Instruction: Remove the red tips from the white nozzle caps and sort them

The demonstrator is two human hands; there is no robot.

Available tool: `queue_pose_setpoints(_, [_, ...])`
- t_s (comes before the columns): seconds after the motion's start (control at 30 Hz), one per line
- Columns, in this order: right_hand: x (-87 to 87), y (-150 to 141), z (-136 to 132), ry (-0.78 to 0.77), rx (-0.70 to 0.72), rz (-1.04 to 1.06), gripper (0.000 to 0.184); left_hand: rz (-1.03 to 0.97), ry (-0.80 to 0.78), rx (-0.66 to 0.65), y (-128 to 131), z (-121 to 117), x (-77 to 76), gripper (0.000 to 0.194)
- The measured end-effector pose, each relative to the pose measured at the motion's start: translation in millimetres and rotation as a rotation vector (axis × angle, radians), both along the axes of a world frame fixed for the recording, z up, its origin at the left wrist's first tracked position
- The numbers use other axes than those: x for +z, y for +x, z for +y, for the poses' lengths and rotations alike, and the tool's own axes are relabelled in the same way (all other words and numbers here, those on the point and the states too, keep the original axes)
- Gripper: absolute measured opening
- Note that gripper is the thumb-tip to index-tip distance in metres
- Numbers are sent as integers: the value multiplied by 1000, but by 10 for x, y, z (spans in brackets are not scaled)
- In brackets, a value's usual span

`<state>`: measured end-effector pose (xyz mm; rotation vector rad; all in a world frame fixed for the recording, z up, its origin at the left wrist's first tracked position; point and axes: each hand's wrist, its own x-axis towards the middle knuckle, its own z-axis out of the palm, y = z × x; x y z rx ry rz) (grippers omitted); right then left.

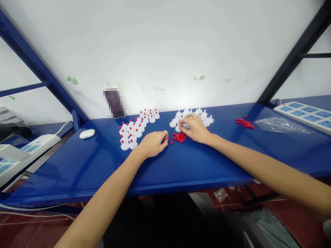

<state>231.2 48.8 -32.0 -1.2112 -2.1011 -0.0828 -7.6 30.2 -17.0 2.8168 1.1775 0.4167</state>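
Note:
My left hand [154,143] is closed in a pinch just above the table, with a small red cap [168,138] at its fingertips. My right hand [194,127] has its fingers curled round a white nozzle lid [178,128] at the near edge of a group of bare white nozzle lids [204,113]; the fingers partly cover it. Between both hands lies a pile of loose red caps [179,137], with one cap [171,142] apart from it. Left of my left hand stand rows of white lids with red tips [133,144].
On the blue table [186,168], more red caps [244,122] lie to the right beside a clear plastic bag [280,124]. A white earbud case [87,133] rests at left. Power strips [307,113] and a blue frame post [38,63] flank the table; a white wall stands behind.

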Motion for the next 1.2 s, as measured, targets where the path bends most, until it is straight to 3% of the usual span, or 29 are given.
queue_pose_setpoints(0.27, [34,-1,-60,-28,34,-119,24,-84,-25,-80,9,28,-25,23])
queue_pose_setpoints(0.4, [47,4,-89,-22,40,-122,26,-230,7,72,25,38,20,22])
queue_pose_setpoints(0.5, [67,-19,-125,19,69,-66,25,-414,16,190,22,18,91,35])
queue_pose_setpoints(0.63, [102,-55,-184,49,141,-15,22,-732,-20,204,-41,13,223,35])
queue_pose_setpoints(0.77, [129,-64,-225,35,184,1,21,-1215,-97,216,-265,130,384,35])
queue_pose_setpoints(0.83, [137,-57,-230,25,184,10,21,-1340,-98,257,-443,182,461,38])
queue_pose_setpoints(0.9, [143,-47,-227,22,186,13,20,-1180,-69,348,-630,175,520,39])
queue_pose_setpoints(1.0, [148,-40,-222,26,193,17,19,-550,119,501,-837,37,550,44])
queue_pose_setpoints(1.13, [155,-63,-237,20,218,18,20,-54,262,711,-874,-199,474,48])
queue_pose_setpoints(1.2, [159,-77,-252,22,245,19,21,116,290,735,-838,-261,401,50])
